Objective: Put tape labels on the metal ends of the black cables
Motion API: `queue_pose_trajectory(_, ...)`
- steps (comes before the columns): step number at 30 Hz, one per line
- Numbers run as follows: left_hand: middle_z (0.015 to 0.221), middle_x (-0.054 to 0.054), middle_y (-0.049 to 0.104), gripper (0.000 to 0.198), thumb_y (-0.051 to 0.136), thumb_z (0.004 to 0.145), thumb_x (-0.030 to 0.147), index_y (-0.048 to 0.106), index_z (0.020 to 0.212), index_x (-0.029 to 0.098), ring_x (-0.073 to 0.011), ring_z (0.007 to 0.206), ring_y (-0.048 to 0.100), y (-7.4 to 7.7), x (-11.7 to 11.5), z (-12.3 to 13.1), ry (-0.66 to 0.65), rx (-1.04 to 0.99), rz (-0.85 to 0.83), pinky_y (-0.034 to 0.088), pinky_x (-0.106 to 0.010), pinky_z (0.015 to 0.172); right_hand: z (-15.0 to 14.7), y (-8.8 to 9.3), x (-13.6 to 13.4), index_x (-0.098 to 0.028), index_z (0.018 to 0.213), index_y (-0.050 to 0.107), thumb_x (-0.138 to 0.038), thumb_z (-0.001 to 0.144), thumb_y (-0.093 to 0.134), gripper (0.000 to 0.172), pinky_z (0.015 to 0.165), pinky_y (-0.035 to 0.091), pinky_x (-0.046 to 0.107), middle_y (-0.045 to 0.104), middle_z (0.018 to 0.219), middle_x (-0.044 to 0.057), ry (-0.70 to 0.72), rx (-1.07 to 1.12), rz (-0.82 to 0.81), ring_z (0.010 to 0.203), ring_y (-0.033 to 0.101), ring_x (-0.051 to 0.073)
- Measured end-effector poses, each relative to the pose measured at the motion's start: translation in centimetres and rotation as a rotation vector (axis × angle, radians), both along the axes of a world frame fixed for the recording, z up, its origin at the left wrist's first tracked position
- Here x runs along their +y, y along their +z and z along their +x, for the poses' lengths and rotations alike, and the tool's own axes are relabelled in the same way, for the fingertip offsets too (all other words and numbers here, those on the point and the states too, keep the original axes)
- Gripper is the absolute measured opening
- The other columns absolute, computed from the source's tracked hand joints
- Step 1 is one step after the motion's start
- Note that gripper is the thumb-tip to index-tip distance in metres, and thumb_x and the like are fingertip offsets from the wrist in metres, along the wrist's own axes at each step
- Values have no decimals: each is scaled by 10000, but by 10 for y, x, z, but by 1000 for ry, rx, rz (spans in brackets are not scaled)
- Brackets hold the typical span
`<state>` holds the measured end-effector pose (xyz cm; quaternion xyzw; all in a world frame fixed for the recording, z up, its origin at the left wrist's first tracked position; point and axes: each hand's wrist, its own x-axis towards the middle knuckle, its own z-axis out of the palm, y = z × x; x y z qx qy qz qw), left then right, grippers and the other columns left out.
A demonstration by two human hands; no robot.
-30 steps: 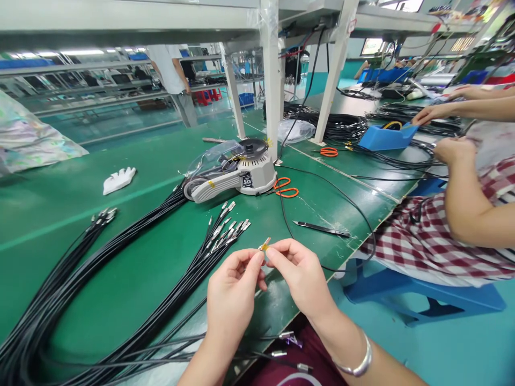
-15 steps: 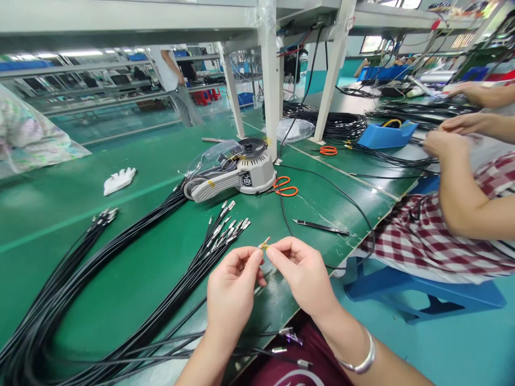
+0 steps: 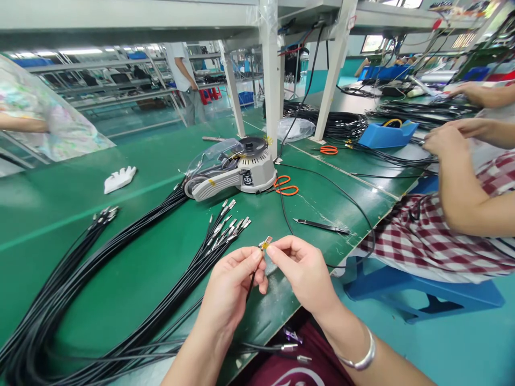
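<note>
Pinching cable tip (image 3: 265,244), both hands

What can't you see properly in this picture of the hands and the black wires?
Head view:
- Cable tip: mostly hidden by the left hand and right hand pinching it.
- Label on the tape dispenser: too small to read.
- Black cables: cut off by the bottom-left edge.
- Seated person: cut off by the right edge.

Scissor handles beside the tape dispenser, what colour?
Orange, on the scissors right of the tape dispenser; head view.
</note>
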<state>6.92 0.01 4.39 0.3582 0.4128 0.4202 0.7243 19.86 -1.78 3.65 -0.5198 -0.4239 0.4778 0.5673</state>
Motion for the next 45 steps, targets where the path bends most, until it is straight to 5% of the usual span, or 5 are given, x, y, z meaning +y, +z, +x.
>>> queue_pose_trajectory(10, 501, 18, 495, 192, 692, 718, 229, 597, 607, 103, -60, 409, 430, 4, 2, 0, -57, -76, -47, 395, -180, 384, 5, -4, 1, -155, 741, 659, -282, 773, 640, 133, 682, 492, 272, 684, 723, 32, 39, -26, 25, 678, 615, 152)
queue_pose_trajectory(29, 447, 15, 499, 191, 730, 645, 276, 628, 663, 115, -36, 278, 354, 6, -3, -11, -480, -201, -218, 270, -159, 277, 30, -21, 22, -233, 707, 688, -320, 734, 720, 96, 760, 491, 341, 594, 770, 20, 540, 121, 394, 750, 578, 166)
queue_pose_trajectory(35, 567, 24, 541, 201, 669, 736, 320, 575, 686, 150, -52, 410, 423, 7, -3, -1, -177, 292, 146, 314, -180, 403, 54, -19, 24, -206, 949, 697, -486, 831, 563, 332, 794, 495, 332, 680, 886, 55, 488, 17, 201, 828, 624, 170)
queue_pose_trajectory(39, 636, 15, 576, 140, 603, 794, 307, 623, 735, 181, -105, 575, 511, 2, -9, 9, -18, 688, 469, 397, -219, 563, 66, -12, 15, -189, 943, 678, -367, 752, 693, 261, 759, 499, 305, 692, 850, 37, 398, -81, 60, 799, 632, 161)
queue_pose_trajectory(45, 825, -13, 673, 218, 623, 779, 333, 658, 969, 233, -158, 736, 598, -1, -14, 6, -40, 784, 625, 444, -246, 705, 66, -16, 9, -202, 783, 688, -291, 776, 672, 90, 724, 485, 309, 671, 800, 26, 274, -230, 259, 771, 609, 167)
